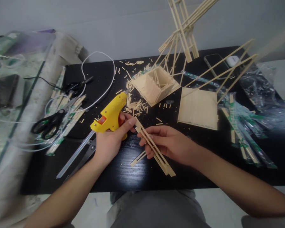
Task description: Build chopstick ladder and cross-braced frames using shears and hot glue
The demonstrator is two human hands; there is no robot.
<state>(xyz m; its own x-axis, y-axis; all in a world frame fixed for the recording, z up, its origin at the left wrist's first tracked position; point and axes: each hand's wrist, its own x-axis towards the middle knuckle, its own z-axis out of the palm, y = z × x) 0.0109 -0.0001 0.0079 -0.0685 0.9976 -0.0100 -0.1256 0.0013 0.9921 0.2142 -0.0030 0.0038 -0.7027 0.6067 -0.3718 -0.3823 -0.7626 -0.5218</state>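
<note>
My left hand [110,142] is wrapped round a yellow hot glue gun [111,109], whose nozzle points up and away to the right. A translucent glue stick [76,155] juts from its rear. The left thumb and fingertips also touch the upper end of a narrow wooden-stick frame [155,148]. My right hand [167,139] grips that frame near its middle, tilted down to the right. Just beneath lies a smaller piece of joined sticks [138,158], partly hidden by the right fingers.
Beyond the hands stands a stick structure on a square base [142,85]; a wooden panel with long sticks [198,107] is to its right. Stick offcuts [135,106] litter the black table [123,180]. Black-handled scissors [48,123], a white cable [114,68] and wrapped sticks [245,133] lie around.
</note>
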